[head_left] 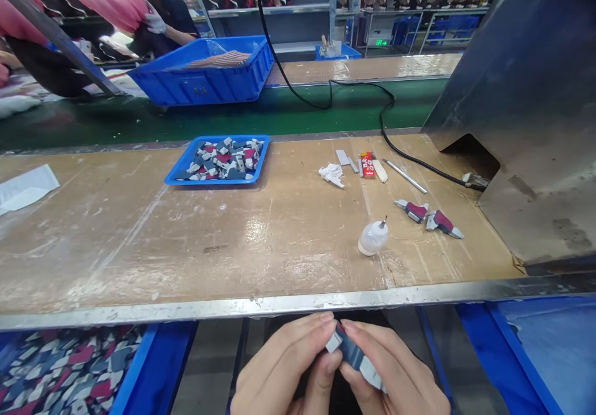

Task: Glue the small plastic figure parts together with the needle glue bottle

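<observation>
While a small white plastic bottle point(372, 239) sat at centre right, probably for easy reach, the left hand point(288, 365) and right hand point(395, 368) pinched a blue-grey and white plastic piece point(352, 353) at lower centre, fingers closed around it, seemingly to steady it.

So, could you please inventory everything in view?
Tabletop: one, brown, centre
Loose pieces: two, maroon and grey, tabletop right
Bottle: one, white, tabletop front
Rod: one, silver, behind loose pieces
Packet: one, red, left of rod
Strips: several, pale, beside packet
Scrap: one, white, left of packet
Tray: one, blue, tabletop left
Bins: two, blue, below tabletop
Parts: many, grey and maroon, tray, left bin
Crate: one, blue, beyond tabletop
Paper: one, white, far left
Housing: one, grey, right
Cable: one, black, reaching housing
Shelves: several, grey, background
Co-worker: at least one, pink sleeve, upper left
Held piece: one, blue-grey, bottom centre
Left grip, right grip: two, bare, bottom centre
</observation>
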A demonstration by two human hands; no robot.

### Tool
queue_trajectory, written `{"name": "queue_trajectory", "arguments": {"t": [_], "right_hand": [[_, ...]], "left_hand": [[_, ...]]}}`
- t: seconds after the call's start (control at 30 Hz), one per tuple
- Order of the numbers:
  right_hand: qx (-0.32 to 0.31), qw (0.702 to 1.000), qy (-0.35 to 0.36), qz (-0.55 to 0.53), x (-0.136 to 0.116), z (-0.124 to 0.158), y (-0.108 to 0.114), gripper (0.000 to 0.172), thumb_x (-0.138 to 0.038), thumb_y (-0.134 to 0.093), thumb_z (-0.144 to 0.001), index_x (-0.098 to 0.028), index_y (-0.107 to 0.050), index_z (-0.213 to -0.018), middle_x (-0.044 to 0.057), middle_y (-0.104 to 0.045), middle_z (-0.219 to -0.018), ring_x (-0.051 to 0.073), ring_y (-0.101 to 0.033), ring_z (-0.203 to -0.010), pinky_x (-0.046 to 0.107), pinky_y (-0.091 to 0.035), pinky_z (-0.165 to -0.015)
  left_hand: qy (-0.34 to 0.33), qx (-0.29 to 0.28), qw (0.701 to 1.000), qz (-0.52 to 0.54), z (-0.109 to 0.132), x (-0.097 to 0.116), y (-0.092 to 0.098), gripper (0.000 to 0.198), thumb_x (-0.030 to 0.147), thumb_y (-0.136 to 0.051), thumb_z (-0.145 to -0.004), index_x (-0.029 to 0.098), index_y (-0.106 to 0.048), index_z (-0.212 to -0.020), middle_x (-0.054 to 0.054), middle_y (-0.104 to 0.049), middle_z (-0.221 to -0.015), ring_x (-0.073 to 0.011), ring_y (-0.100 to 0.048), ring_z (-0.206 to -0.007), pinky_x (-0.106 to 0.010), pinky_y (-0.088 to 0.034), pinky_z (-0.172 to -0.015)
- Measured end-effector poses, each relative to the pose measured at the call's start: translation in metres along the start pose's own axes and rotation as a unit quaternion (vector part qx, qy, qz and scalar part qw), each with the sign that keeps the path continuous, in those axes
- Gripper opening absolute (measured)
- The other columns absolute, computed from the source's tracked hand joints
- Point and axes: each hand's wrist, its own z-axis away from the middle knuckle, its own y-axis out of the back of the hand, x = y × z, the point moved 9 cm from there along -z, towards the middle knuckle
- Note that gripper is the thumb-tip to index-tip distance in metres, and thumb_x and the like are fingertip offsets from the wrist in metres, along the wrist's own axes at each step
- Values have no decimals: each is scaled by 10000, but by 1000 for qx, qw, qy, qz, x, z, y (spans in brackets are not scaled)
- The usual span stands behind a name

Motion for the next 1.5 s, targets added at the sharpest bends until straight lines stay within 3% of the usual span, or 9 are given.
{"name": "queue_trajectory", "arguments": {"t": [0.23, 0.37, 0.5, 0.67, 0.8, 1.0, 1.1, 1.3, 1.5], "right_hand": [[-57, 996, 43, -57, 31, -33, -1, 419, -539, -598, -942, -164, -667, -1117, 86, -753, -953, 168, -755, -835, 208, -631, -756], [-39, 991, -123, 39, 92, -47, 14, 343, -510, -641, -929, -253, -627, -1156, 37, -706, -1000, 163, -700, -826, 258, -611, -691], [-128, 952, -276, 16, 133, -53, -10, 603, -540, -687, -856, -303, -484, -1372, 62, -615, -1297, 262, -615, -1152, 485, -529, -986], [-201, 941, -267, -48, 137, -57, -39, 341, -457, -583, -936, -270, -587, -1221, 69, -615, -1288, 265, -543, -1252, 515, -372, -1125], [-188, 926, -312, -101, 144, -39, -37, 485, -529, -632, -906, -286, -505, -1307, 73, -613, -1352, 289, -513, -1316, 505, -347, -1131], [-43, 887, -405, -218, 160, -13, -8, 563, -491, -769, -798, -279, -468, -1224, 44, -741, -941, 221, -706, -818, 294, -559, -703], [25, 882, -379, -277, 165, -14, 7, 477, -449, -802, -758, -258, -601, -1146, 63, -734, -872, 220, -691, -692, 293, -567, -599], [49, 791, -414, -448, 163, -24, -9, 310, -535, -716, -814, -291, -726, -1005, 38, -679, -714, 148, -547, -451, 273, -482, -396], [37, 843, -378, -382, 149, -28, -17, 458, -650, -737, -747, -260, -640, -966, 61, -676, -905, 151, -587, -554, 251, -468, -421]], "left_hand": [[-57, -123, 991, -2, -38, -39, -27, 164, 100, -590, -961, 183, -675, -1073, -37, -754, -977, -137, -727, -918, -198, -575, -839], [-48, -153, 987, -11, -50, -62, -36, 192, 116, -535, -983, 205, -668, -1088, -39, -748, -1026, -149, -723, -986, -213, -581, -870], [-17, -176, 984, -28, -44, -70, -40, 131, 226, -593, -975, 216, -643, -1096, -43, -739, -1042, -161, -727, -991, -215, -608, -822], [-14, -130, 988, -85, -38, -72, -32, 164, 265, -581, -987, 226, -677, -1114, -63, -723, -1066, -182, -732, -968, -246, -622, -788], [-18, -48, 988, -145, -32, -78, -21, 241, 274, -573, -1005, 160, -633, -1208, -68, -756, -958, -168, -754, -821, -225, -620, -731], [-58, -17, 983, -174, -22, -72, -22, 114, 104, -654, -941, 160, -683, -1036, -43, -769, -1004, -146, -747, -929, -212, -575, -927], [-75, -21, 983, -165, -22, -69, -22, 144, 45, -660, -920, 145, -699, -1016, -48, -769, -1034, -137, -739, -968, -208, -555, -973], [-97, -45, 984, -143, -19, -64, -18, 283, -79, -646, -857, 107, -729, -1053, -80, -766, -1108, -164, -722, -1071, -231, -561, -993], [-94, -39, 977, -187, -14, -57, -17, 274, -8, -575, -926, 158, -752, -1055, -64, -772, -1108, -175, -751, -1002, -246, -619, -899]]}}
